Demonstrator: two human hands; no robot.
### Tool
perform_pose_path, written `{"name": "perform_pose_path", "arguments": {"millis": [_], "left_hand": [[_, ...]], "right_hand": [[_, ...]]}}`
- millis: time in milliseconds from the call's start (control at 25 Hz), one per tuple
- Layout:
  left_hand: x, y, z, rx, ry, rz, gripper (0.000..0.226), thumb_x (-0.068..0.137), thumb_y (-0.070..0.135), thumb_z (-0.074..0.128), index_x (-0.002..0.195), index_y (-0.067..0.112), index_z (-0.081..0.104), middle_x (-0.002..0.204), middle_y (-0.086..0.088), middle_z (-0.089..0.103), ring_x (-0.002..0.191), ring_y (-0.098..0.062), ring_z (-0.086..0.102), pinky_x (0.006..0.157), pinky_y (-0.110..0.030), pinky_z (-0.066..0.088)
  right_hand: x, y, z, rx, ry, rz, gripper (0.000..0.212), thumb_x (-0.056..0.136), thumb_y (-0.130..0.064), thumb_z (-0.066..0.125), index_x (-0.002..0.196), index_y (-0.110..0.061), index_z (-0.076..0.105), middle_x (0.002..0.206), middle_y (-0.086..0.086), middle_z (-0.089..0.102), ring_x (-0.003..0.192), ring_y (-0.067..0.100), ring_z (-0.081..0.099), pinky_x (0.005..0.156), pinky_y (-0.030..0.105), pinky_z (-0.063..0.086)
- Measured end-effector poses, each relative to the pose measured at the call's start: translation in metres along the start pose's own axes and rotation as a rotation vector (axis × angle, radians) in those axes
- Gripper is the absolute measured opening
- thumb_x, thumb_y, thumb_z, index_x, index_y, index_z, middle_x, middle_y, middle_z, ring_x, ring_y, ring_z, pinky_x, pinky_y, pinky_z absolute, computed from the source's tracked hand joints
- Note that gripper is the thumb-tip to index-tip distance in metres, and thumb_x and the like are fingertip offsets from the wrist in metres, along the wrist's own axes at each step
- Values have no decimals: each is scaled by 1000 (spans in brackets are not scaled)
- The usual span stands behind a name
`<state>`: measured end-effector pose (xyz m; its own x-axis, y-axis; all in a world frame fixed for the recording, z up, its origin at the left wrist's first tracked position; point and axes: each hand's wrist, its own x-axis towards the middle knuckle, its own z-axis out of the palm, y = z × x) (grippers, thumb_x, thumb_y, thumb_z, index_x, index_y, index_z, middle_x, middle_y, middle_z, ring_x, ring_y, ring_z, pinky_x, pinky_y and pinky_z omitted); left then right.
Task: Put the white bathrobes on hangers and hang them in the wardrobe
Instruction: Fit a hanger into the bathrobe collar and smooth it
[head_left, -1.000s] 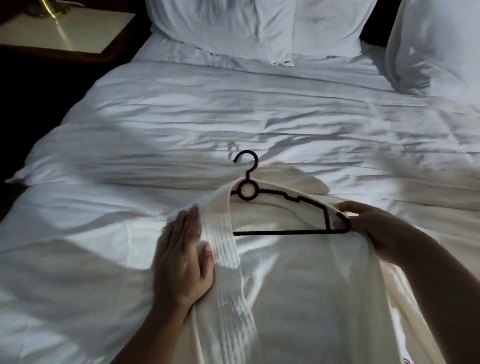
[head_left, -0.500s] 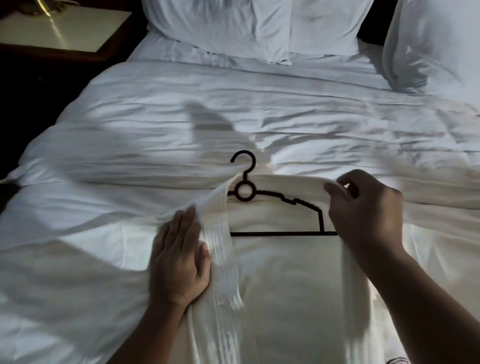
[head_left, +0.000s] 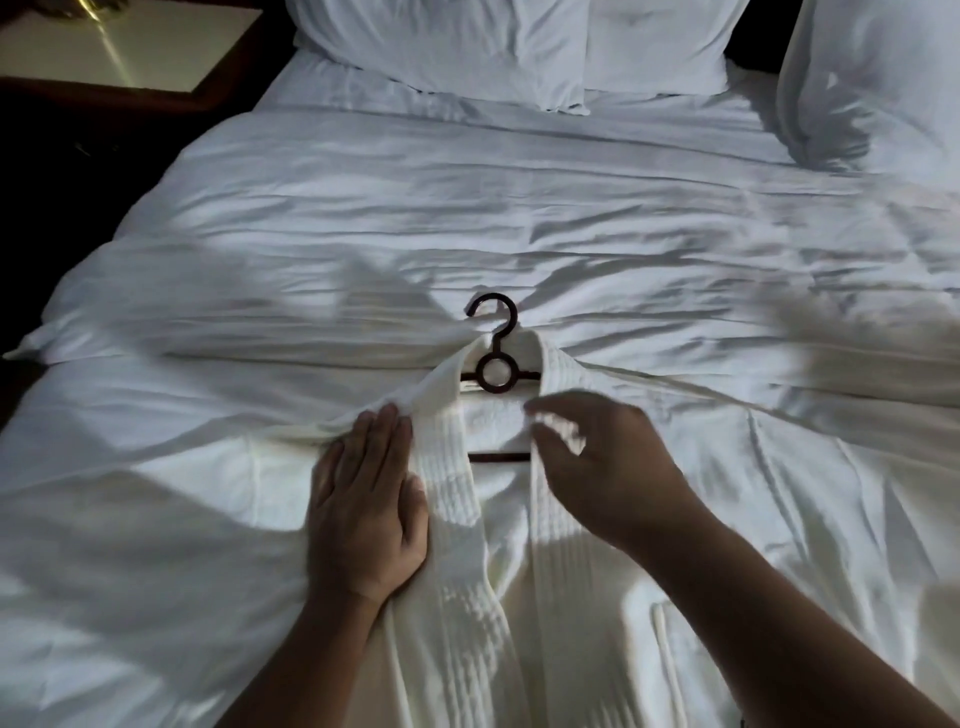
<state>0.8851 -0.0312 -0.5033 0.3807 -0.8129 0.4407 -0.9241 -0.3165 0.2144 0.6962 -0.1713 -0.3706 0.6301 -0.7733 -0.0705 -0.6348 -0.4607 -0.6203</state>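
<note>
A white bathrobe (head_left: 519, 597) lies front-up on the bed with a dark hanger (head_left: 493, 371) inside its neck. Only the hanger's hook, ring and a short piece of its bottom bar show; both hanger arms are under the robe's shoulders. My left hand (head_left: 363, 509) rests flat on the robe's left shoulder beside the ribbed collar. Blurred by motion, my right hand (head_left: 608, 467) is over the right collar band with its fingers curled on the fabric edge.
The bed (head_left: 467, 208) is covered by a rumpled white duvet. White pillows (head_left: 441, 36) lie at the head and another pillow (head_left: 883, 78) stands at the far right. A dark nightstand (head_left: 130, 47) with a pale top sits at the upper left.
My right hand pulled the robe's right side over the hanger's right arm and moved in to the collar. The hanger's arm and most of its bar are now hidden. The left hand stayed put.
</note>
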Motion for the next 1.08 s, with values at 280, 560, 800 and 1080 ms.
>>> {"name": "perform_pose_path", "arguments": {"millis": [280,560,800,1080], "left_hand": [[0,-1,0,28,-45,-19,62,95,26,44,154,8,42,163,-7,35,153,-26,29,117,-53,32],[0,0,0,41,-69,-37,64,95,29,42,156,9,39,164,-7,33,155,-24,26,119,-52,30],[-1,3,-2,82,-75,-39,62,97,27,41,157,13,38,165,-6,31,155,-24,23,119,-55,27],[-3,0,0,65,-35,-2,58,97,24,44,154,14,43,164,-8,34,154,-29,28,116,-59,29]], "right_hand": [[6,55,56,-504,-71,50,75,101,-61,17,161,-28,-13,164,-2,-34,151,23,-32,126,50,-6],[14,61,60,-514,41,0,83,91,-65,38,163,-34,8,172,-3,-4,158,27,-4,122,54,14],[42,54,53,-588,92,-12,81,88,-48,64,158,-27,29,169,1,16,155,29,14,113,56,21],[-18,48,63,-519,62,79,79,99,-55,23,163,-22,-10,170,-4,-19,156,21,-17,127,50,2]]}}
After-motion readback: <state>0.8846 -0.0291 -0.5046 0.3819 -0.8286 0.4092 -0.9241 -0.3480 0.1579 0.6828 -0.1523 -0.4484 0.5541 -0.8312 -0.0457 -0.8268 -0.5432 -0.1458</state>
